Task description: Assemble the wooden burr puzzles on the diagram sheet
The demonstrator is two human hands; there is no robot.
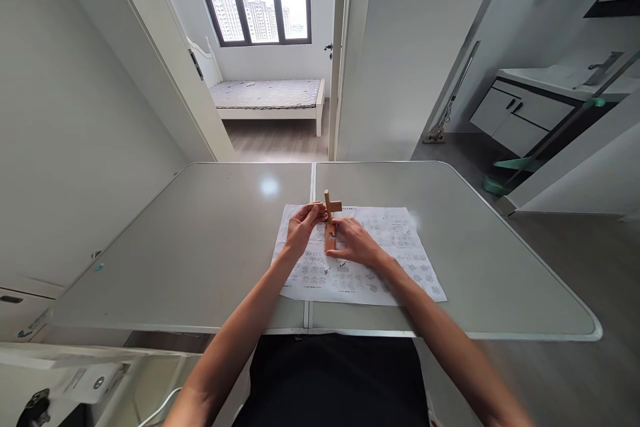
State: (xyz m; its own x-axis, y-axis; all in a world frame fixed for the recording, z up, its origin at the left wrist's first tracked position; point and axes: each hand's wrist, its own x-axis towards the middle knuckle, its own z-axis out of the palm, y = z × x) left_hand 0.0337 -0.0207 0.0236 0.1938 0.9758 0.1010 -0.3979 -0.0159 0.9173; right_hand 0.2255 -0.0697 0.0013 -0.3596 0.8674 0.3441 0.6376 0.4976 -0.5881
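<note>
A small wooden assembly stands on the printed sheet [360, 287]. Its parts are an upright stick [327, 203], a crosspiece [337, 205] and a notched wooden block [330, 240] at the bottom. My left hand [305, 221] pinches the crosspiece's left end between thumb and fingers. My right hand [354, 240] grips the notched block from the right, thumb near its lower end and fingers near its top. A dark small bit [327, 271] and another small bit [343, 265] show on the sheet below the block; their kind is too small to tell.
The sheet lies on a pale folding table [210, 247] with a metal-edged seam down its middle. Beyond the table stand a doorway and a bed [270, 93]. A sink cabinet [525, 110] is at the right, a white device [93, 381] at the lower left.
</note>
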